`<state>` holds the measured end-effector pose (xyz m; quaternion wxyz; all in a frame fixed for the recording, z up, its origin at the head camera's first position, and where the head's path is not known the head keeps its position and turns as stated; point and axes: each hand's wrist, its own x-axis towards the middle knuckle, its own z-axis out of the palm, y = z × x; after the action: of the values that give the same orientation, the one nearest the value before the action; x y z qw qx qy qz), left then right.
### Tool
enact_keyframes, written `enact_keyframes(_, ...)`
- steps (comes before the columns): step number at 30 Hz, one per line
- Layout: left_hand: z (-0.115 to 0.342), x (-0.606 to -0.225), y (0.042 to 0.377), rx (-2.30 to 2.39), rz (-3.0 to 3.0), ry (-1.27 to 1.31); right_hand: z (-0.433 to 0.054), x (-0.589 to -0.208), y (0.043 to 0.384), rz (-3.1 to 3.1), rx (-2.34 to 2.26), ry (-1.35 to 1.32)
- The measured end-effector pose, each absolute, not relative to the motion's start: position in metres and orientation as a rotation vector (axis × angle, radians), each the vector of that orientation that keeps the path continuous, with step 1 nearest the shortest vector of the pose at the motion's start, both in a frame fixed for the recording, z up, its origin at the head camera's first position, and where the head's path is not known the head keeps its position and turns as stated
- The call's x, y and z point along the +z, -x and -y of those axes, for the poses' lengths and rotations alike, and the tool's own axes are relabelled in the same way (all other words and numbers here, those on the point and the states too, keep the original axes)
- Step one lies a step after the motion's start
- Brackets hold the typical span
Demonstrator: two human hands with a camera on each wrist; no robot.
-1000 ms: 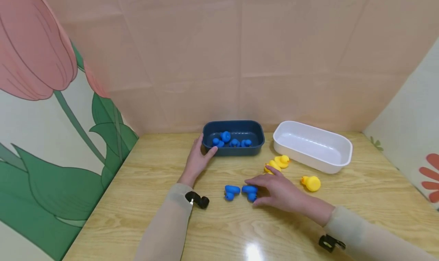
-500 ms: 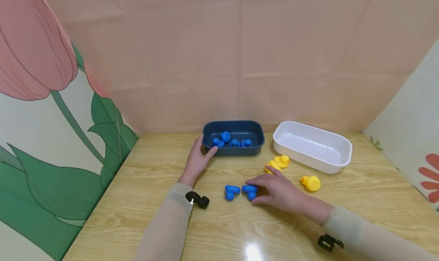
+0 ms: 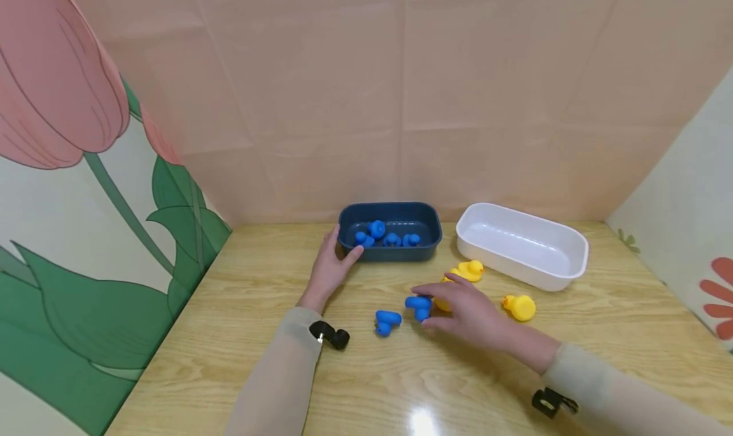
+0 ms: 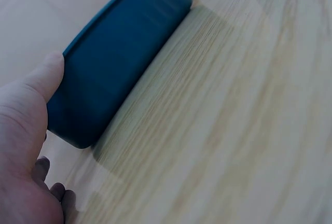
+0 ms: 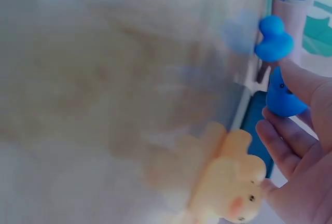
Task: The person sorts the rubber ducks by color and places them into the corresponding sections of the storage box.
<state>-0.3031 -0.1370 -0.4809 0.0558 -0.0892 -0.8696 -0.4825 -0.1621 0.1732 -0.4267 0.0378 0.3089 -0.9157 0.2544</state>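
My right hand point(image 3: 472, 314) pinches a small blue rubber duck point(image 3: 419, 303) between thumb and fingers; in the right wrist view this duck point(image 5: 284, 97) shows between the fingertips. On the table to its left lies another blue duck point(image 3: 387, 320) on its side. At the back, my left hand point(image 3: 328, 272) holds the left front corner of a dark blue tray point(image 3: 395, 254). Several blue ducks point(image 3: 376, 228) lie inside that tray. The left wrist view has the thumb point(image 4: 49, 76) against the tray's side point(image 4: 111, 63).
A white tray point(image 3: 525, 268) stands at the back right. Yellow ducks point(image 3: 472, 270) lie in front of it, partly hidden by my right hand. A separate yellow duck point(image 3: 520, 307) lies further right on the wooden table point(image 3: 366, 385). A pink backdrop rises behind.
My right hand has taken hold of the right-hand blue duck and moved it slightly up and away, apart from the other blue duck. The left hand has stayed put.
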Motion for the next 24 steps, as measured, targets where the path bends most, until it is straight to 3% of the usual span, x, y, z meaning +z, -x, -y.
enact_keyframes(24, 0.135, -0.479, 0.301, -1.468, 2.636, 0.262, -0.186, -0.361, 0.201, 2.748, 0.757, -0.773)
